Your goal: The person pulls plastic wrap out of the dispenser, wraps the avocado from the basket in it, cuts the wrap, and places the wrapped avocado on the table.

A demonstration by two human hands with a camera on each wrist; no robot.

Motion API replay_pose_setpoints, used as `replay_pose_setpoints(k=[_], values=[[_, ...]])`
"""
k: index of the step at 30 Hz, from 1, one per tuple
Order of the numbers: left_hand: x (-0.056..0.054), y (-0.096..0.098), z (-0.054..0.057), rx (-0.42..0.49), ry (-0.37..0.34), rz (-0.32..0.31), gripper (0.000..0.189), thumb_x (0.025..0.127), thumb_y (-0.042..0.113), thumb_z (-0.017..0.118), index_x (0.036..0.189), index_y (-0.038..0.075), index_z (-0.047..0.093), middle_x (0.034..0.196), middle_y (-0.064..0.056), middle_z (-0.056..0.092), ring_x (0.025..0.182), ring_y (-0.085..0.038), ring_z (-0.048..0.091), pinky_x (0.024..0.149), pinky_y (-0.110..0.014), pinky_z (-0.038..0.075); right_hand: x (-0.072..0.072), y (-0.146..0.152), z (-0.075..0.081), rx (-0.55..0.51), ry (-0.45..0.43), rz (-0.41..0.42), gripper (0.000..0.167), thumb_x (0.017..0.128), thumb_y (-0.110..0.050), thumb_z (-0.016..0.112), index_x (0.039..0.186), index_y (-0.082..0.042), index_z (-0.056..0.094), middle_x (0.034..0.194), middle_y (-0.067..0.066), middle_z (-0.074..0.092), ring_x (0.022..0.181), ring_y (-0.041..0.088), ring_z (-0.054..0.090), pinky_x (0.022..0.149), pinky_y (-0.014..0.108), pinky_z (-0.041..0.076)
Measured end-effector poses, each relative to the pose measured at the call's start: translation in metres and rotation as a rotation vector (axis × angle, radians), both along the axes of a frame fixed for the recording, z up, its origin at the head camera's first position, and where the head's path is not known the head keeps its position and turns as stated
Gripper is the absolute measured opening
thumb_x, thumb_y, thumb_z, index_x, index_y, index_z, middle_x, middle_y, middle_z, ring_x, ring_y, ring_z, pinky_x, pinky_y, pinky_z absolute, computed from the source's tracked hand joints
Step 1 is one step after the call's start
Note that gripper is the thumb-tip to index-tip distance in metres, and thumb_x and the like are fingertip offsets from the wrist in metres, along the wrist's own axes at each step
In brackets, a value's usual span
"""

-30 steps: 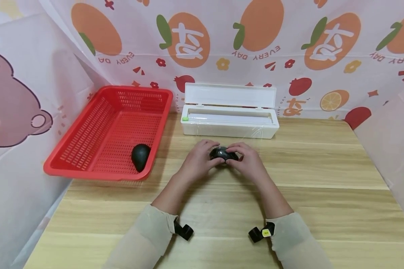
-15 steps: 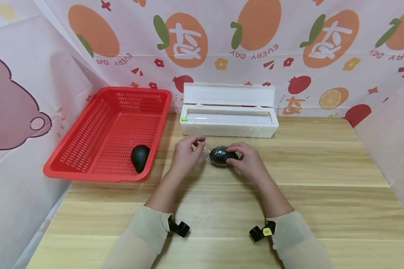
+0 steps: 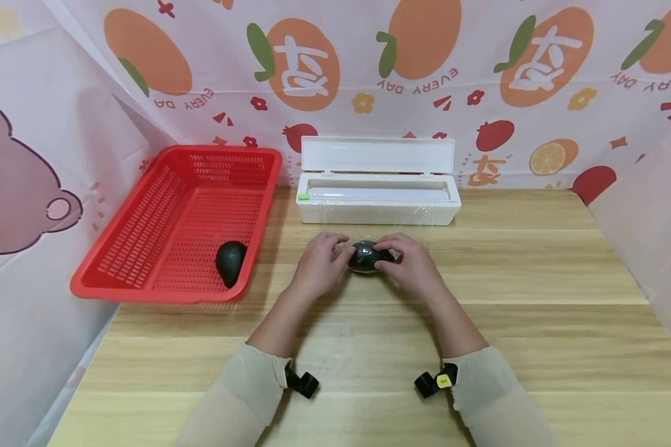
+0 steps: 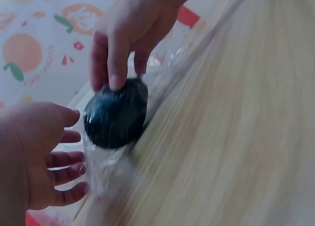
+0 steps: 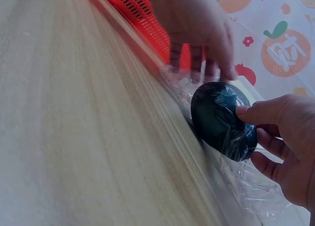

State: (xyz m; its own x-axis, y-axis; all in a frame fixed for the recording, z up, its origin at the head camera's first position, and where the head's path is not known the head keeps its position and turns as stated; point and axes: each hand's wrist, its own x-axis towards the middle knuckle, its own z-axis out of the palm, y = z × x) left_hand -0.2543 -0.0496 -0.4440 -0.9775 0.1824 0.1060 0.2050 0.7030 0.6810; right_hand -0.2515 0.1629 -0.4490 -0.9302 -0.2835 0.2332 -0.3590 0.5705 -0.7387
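A dark avocado [image 3: 365, 256], wrapped in shiny cling film, lies on the table in front of the film box. My right hand [image 3: 412, 264] grips its right end between thumb and fingers; the right wrist view shows the thumb on top of the avocado [image 5: 219, 117]. Loose cling film [image 4: 101, 174] spreads from the fruit's left side. Beside that side is my left hand [image 3: 320, 264], its fingertips right at the avocado and the film. In the left wrist view the left hand's fingers [image 4: 66, 174] are apart and loosely bent along the film edge.
A white cling film box [image 3: 377, 215] with its lid up stands at the back, its roll inside and film hanging over the front. At the left is a red plastic basket [image 3: 162, 295] holding another dark avocado [image 3: 231, 263]. A printed curtain [image 3: 363, 49] hangs behind.
My left hand let go of the avocado and drew left, uncovering loose film, then came back to the fruit's left side. The right hand keeps its grip.
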Motion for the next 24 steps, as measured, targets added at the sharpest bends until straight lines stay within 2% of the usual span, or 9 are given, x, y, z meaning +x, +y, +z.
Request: replay_pose_setpoints(k=[6, 8, 10, 12, 14, 17, 20, 24], values=[[-0.006, -0.015, 0.002, -0.058, -0.004, 0.058, 0.036, 0.098, 0.028, 0.060, 0.128, 0.008, 0.062, 0.125, -0.014, 0.060, 0.116, -0.031, 0.056, 0.099, -0.049, 0.047, -0.002, 0.000, 0.001, 0.015, -0.003, -0.003, 0.031, 0.080, -0.010, 0.081, 0.110, -0.010, 0.073, 0.122, 0.003, 0.066, 0.097, 0.020, 0.064, 0.074, 0.029, 0.056], [-0.005, -0.016, 0.006, -0.059, 0.025, 0.085, 0.036, 0.096, 0.027, 0.061, 0.127, 0.009, 0.063, 0.125, -0.012, 0.060, 0.117, -0.031, 0.055, 0.099, -0.050, 0.047, -0.002, 0.000, 0.001, 0.021, -0.001, -0.004, 0.031, 0.079, -0.011, 0.081, 0.110, -0.010, 0.073, 0.122, 0.003, 0.066, 0.096, 0.019, 0.064, 0.074, 0.029, 0.055], [-0.002, -0.013, 0.010, -0.043, 0.075, 0.080, 0.034, 0.095, 0.025, 0.064, 0.126, 0.011, 0.064, 0.127, -0.010, 0.060, 0.121, -0.030, 0.053, 0.101, -0.050, 0.046, -0.002, 0.000, 0.001, 0.025, 0.007, -0.005, 0.031, 0.079, -0.011, 0.081, 0.109, -0.010, 0.073, 0.121, 0.003, 0.066, 0.098, 0.020, 0.063, 0.074, 0.030, 0.055], [0.000, -0.008, 0.014, -0.021, 0.148, 0.014, 0.035, 0.093, 0.024, 0.068, 0.124, 0.010, 0.065, 0.127, -0.008, 0.061, 0.123, -0.029, 0.053, 0.103, -0.048, 0.045, -0.003, 0.000, 0.002, 0.026, 0.020, -0.002, 0.030, 0.079, -0.011, 0.081, 0.108, -0.009, 0.073, 0.121, 0.003, 0.067, 0.102, 0.020, 0.063, 0.075, 0.032, 0.055], [0.001, -0.001, 0.015, -0.029, 0.211, -0.093, 0.037, 0.090, 0.025, 0.072, 0.123, 0.009, 0.065, 0.126, -0.007, 0.062, 0.123, -0.026, 0.054, 0.106, -0.045, 0.044, -0.003, -0.001, 0.002, 0.025, 0.033, 0.002, 0.029, 0.080, -0.011, 0.081, 0.108, -0.009, 0.074, 0.120, 0.004, 0.067, 0.105, 0.021, 0.062, 0.075, 0.033, 0.056], [0.002, 0.009, 0.010, -0.084, 0.264, -0.231, 0.041, 0.088, 0.030, 0.074, 0.122, 0.009, 0.064, 0.125, -0.006, 0.063, 0.119, -0.023, 0.056, 0.104, -0.041, 0.046, -0.004, 0.000, 0.001, 0.017, 0.045, 0.016, 0.028, 0.081, -0.009, 0.080, 0.108, -0.008, 0.074, 0.119, 0.005, 0.068, 0.105, 0.021, 0.062, 0.074, 0.034, 0.056], [0.003, 0.014, 0.003, -0.133, 0.261, -0.274, 0.045, 0.087, 0.031, 0.076, 0.125, 0.011, 0.062, 0.126, -0.004, 0.062, 0.119, -0.022, 0.057, 0.103, -0.041, 0.046, -0.004, 0.001, 0.000, 0.009, 0.040, 0.029, 0.027, 0.084, -0.009, 0.078, 0.110, -0.008, 0.074, 0.119, 0.004, 0.067, 0.104, 0.020, 0.062, 0.075, 0.033, 0.056], [0.004, 0.016, -0.001, -0.152, 0.261, -0.263, 0.048, 0.086, 0.025, 0.078, 0.129, 0.010, 0.061, 0.131, -0.006, 0.059, 0.124, -0.023, 0.055, 0.107, -0.042, 0.044, -0.005, 0.005, -0.002, -0.049, -0.026, 0.024, 0.024, 0.089, -0.012, 0.072, 0.113, -0.010, 0.073, 0.121, 0.003, 0.067, 0.108, 0.020, 0.062, 0.079, 0.035, 0.055]])
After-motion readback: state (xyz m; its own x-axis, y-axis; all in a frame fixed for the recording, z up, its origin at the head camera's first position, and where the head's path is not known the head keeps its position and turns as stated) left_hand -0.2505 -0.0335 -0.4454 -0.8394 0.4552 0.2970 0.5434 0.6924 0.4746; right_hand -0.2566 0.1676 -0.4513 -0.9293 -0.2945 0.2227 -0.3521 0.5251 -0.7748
